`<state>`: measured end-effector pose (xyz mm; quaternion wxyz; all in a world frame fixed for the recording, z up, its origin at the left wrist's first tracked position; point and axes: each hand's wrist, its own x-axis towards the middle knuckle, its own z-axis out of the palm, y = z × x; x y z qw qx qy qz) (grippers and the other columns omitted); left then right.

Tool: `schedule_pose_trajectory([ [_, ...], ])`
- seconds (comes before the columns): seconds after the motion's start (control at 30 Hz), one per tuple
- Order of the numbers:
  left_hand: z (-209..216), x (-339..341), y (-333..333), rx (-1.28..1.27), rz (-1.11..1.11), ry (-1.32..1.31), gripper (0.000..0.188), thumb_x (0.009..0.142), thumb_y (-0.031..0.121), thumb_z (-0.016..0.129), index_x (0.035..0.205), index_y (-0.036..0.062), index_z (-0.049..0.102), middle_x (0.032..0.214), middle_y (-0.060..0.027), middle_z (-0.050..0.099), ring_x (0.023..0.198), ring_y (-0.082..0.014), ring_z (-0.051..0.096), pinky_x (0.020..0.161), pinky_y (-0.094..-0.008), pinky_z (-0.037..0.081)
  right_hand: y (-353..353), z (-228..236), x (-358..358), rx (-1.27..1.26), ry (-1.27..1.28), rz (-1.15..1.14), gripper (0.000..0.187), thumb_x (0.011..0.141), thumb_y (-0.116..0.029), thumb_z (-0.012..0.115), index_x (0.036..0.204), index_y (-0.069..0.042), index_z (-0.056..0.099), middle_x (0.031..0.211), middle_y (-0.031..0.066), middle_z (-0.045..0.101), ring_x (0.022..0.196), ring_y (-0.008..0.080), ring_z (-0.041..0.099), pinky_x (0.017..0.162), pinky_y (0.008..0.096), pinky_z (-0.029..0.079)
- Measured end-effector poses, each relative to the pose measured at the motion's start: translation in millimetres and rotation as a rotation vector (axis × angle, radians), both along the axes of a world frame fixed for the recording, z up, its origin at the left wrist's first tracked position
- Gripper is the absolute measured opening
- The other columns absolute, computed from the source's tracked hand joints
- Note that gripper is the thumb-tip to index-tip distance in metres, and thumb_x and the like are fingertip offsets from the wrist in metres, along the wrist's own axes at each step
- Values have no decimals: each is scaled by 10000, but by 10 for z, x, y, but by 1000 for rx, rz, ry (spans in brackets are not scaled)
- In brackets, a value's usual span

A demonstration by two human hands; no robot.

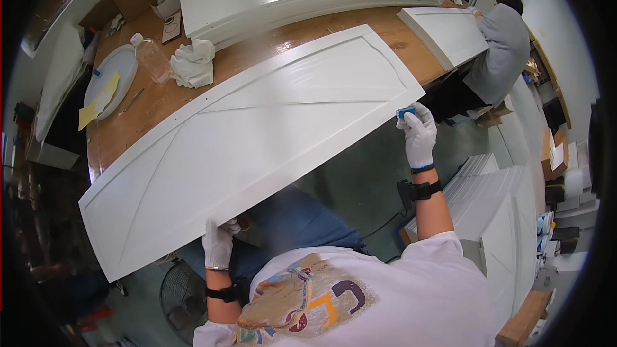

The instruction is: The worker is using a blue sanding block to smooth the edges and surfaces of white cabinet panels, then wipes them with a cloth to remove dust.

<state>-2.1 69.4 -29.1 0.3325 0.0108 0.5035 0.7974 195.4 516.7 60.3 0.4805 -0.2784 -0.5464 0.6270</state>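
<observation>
A long white panel [257,122] with raised border strips and slanting grooves lies across the workbench, its near edge jutting toward me. My left hand [217,244], in a white glove, grips that near edge toward the left end; some of its fingers are hidden at the edge. At the panel's right end, my gloved right hand [419,140] is closed in a pinch on a small blue block [404,112], held right beside the panel's corner. Whether the block touches the panel, I cannot tell.
Behind the panel, the brown workbench [144,119] carries stacked white panels [308,0], a clear bottle [151,58], a crumpled white cloth [193,64] and a round white lid [119,67]. A co-worker [501,51] handles another panel [450,32]. A fan [183,299] and leaning panels [488,205] stand nearby.
</observation>
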Motion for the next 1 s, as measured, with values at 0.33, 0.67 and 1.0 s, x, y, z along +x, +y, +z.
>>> schedule_pose_trajectory([
  [0.33, 151, 48, 58, -80, 212, -34, 340, 954, 367, 448, 1065, 54, 523, 814, -79, 566, 666, -172, 514, 580, -295, 407, 1116, 400, -264, 164, -333, -79, 338, 812, -26, 639, 1125, 21, 518, 943, 75, 599, 789, 117, 596, 683, 237, 509],
  [0.67, 76, 53, -604, -87, 426, -53, 375, 951, 348, 467, 1176, 49, 493, 986, -84, 595, 765, -171, 557, 636, -278, 454, 1884, 631, -1116, 324, -744, 286, 303, 797, -130, 664, 1054, 5, 581, 909, 73, 645, 779, 98, 600, 677, 235, 491],
  [1.0, 22, 81, -635, -249, 614, -152, 554, 928, 410, 475, 1349, 64, 375, 1330, -105, 449, 1206, -261, 441, 979, -412, 384, 1705, 419, -1670, 832, -973, 375, 231, 799, -82, 657, 1020, -47, 599, 902, 47, 643, 825, 130, 623, 783, 244, 514],
])
